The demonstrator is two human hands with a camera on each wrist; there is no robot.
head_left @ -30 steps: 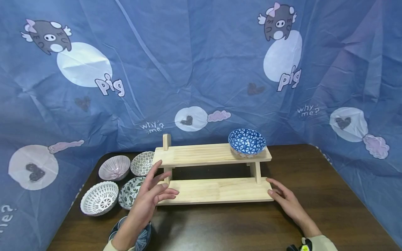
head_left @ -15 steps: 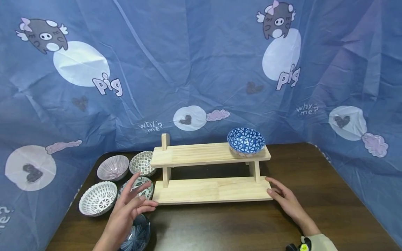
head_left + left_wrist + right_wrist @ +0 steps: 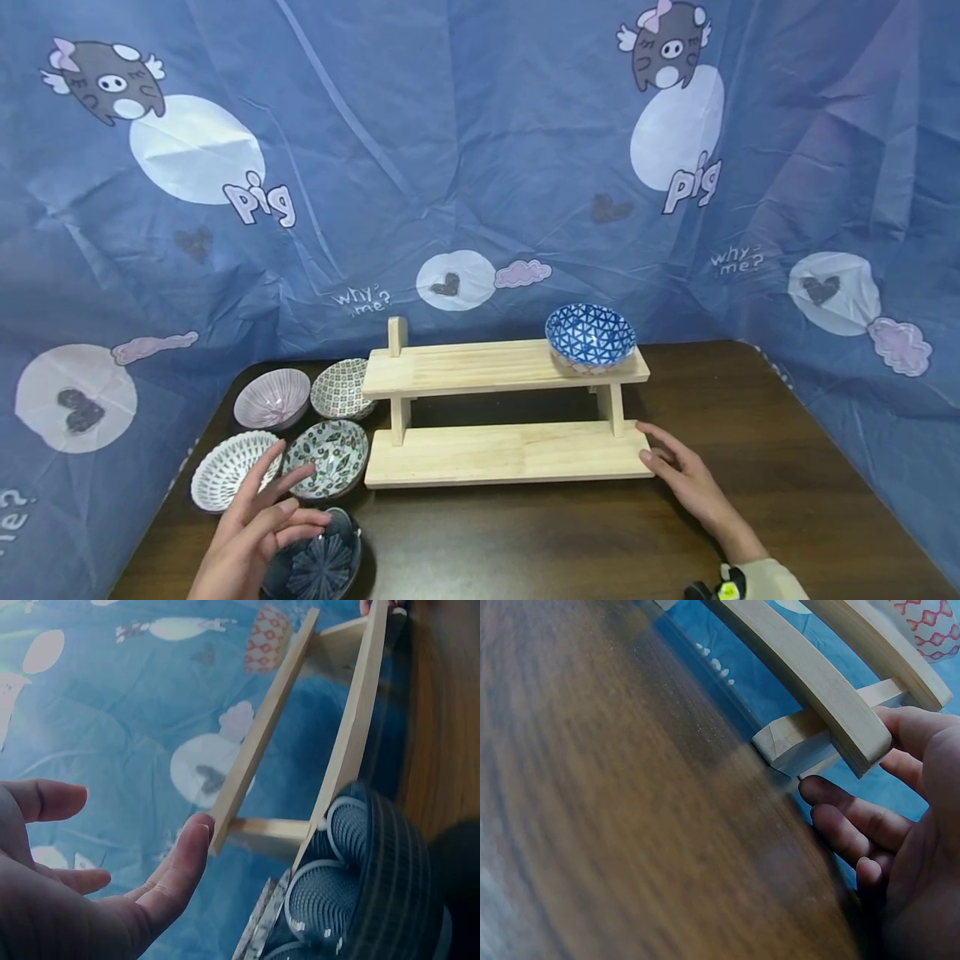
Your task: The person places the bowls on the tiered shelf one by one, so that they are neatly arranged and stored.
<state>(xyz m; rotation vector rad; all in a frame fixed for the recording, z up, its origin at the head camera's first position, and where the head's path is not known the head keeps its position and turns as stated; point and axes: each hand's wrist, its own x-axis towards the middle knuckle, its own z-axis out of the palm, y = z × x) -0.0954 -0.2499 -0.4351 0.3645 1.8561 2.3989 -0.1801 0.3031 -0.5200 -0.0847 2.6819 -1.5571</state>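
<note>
My left hand (image 3: 251,533) hovers over the left part of the table with its fingers spread and holding nothing. Just below it sits a dark blue bowl (image 3: 330,558), partly hidden by the hand; its ribbed wall (image 3: 401,877) shows in the left wrist view. At the right end of a two-tier wooden shelf (image 3: 510,454), my right hand (image 3: 690,479) grips the lower board, thumb at the front and index finger toward the back corner. A blue-and-white bowl (image 3: 590,337) rests on the upper board's right end.
Left of the shelf stand a green leaf-patterned bowl (image 3: 330,458), a white scalloped bowl (image 3: 225,475), a pinkish striped bowl (image 3: 272,398) and a small-patterned bowl (image 3: 341,387). A blue printed cloth (image 3: 480,167) hangs behind the brown table (image 3: 525,542).
My left hand has moved left and down, from the shelf's left end to above the bowls. My right hand has stayed at the shelf's right end.
</note>
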